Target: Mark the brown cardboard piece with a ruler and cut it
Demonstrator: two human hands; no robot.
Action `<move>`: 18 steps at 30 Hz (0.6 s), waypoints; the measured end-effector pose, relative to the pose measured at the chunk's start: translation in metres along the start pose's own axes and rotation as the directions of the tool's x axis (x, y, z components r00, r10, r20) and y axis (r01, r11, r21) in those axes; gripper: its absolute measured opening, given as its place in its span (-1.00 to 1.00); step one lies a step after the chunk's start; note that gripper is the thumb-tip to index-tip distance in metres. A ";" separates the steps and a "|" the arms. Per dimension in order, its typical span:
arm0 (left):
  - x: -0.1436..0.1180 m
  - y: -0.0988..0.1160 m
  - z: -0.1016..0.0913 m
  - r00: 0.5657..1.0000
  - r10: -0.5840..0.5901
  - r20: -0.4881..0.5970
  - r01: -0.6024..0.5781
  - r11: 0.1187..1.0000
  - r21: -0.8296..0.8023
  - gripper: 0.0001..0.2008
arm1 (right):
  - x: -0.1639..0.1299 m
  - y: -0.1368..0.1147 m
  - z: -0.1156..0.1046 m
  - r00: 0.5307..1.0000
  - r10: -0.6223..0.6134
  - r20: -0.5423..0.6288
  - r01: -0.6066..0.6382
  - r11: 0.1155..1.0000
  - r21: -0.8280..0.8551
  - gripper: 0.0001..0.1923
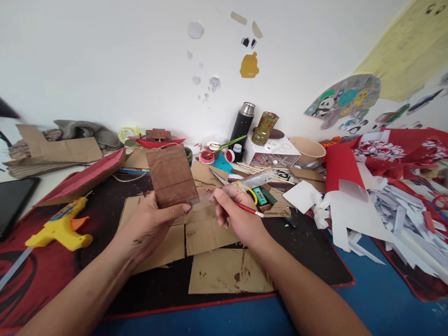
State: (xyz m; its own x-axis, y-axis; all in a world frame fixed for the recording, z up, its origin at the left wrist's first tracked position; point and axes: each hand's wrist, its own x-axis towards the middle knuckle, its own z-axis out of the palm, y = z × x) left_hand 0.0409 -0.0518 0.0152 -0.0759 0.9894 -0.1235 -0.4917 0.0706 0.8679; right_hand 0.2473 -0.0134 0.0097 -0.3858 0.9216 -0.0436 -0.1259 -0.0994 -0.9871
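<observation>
Hands are holding a painted cardboard piece and a thin brush above a crowded desk.

The left hand (pixel 150 224) is gripping the brown painted cardboard piece (pixel 171 176) by its lower edge, the thumb is pressing on the front and the fingers are closing behind it, so the piece is standing almost upright in the air over the black mat (pixel 308 252). The right hand (pixel 238 214) is grasping a red-handled paintbrush (pixel 247 208) with clenched fingers; the brush end is pointing toward the lower right corner of the piece, just beside it. Under both hands, flat cardboard sheets (pixel 227 270) with brown stains are lying on the mat. A yellow glue gun (pixel 61 226) is resting at the left, well apart from the hands. White paper scraps (pixel 350 214) are piling up at the right, and a black flask (pixel 242 123) is standing near the wall.
</observation>
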 end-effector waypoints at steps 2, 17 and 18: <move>0.000 0.000 0.000 1.000 0.000 0.007 0.000 1.000 0.005 -0.58 | 0.000 0.000 0.000 1.000 0.000 0.002 0.000 1.000 0.001 -0.45; 0.001 -0.001 0.001 1.000 0.004 -0.009 -0.004 1.000 0.015 -0.55 | 0.001 0.000 -0.001 1.000 0.021 0.010 -0.021 1.000 0.002 -0.44; 0.001 -0.001 0.000 1.000 0.004 -0.008 -0.004 1.000 0.011 -0.55 | 0.001 0.000 -0.001 1.000 0.020 0.010 -0.020 1.000 0.002 -0.44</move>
State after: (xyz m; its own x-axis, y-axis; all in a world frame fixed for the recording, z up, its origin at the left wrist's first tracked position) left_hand 0.0413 -0.0510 0.0143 -0.0842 0.9887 -0.1239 -0.4815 0.0685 0.8738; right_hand 0.2477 -0.0126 0.0093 -0.3974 0.9156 -0.0616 -0.1202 -0.1185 -0.9857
